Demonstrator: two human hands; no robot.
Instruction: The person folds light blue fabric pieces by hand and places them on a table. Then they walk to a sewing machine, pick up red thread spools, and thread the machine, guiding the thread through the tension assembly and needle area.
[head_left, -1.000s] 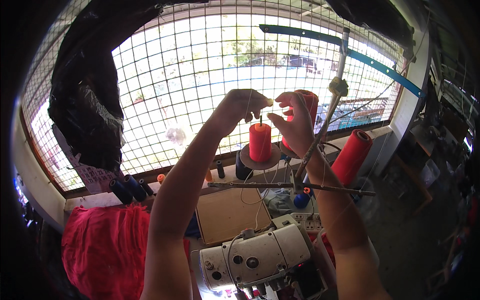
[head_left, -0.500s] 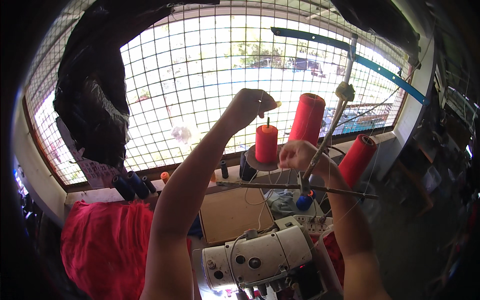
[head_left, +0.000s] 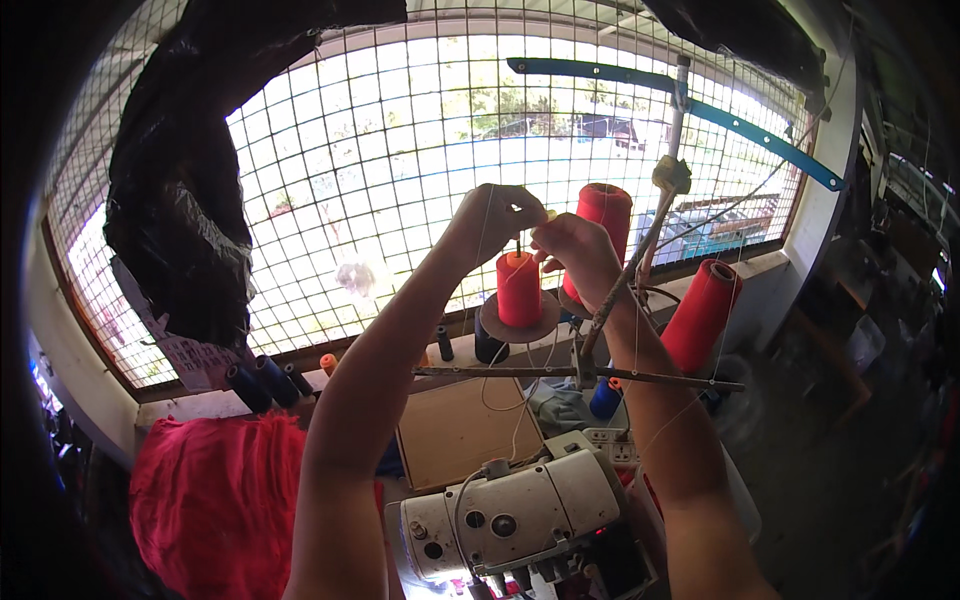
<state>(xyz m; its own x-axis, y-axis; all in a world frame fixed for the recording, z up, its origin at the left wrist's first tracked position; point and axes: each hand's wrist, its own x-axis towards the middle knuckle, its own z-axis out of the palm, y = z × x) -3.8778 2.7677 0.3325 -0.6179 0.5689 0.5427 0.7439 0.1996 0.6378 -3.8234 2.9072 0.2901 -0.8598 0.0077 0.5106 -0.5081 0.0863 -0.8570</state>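
Note:
Both hands are raised in front of the mesh window, fingertips meeting just above a small red thread spool [head_left: 519,293] on a round disc [head_left: 494,328]. My left hand [head_left: 494,222] is closed in a pinch, with a small yellowish bit at its fingertips. My right hand [head_left: 583,252] pinches at the same spot, its other fingers curled. What lies between the fingertips is too small to make out. The spool stands upright on a spindle, its top orange. A large red thread cone [head_left: 604,212] rises behind my right hand, and another red cone [head_left: 704,316] leans right of my forearm.
A thread stand's dark crossbar [head_left: 480,371] passes below my hands. A blue perforated bar [head_left: 745,128] sits above. Below are a white sewing machine [head_left: 510,512] and a brown board [head_left: 465,430]. Red fabric [head_left: 215,505] is heaped at left; dark spools [head_left: 275,380] line the sill.
My right hand has risen from beside the spool's disc to meet my left fingertips above the spool. My left hand stays near the same place; the view has shifted slightly.

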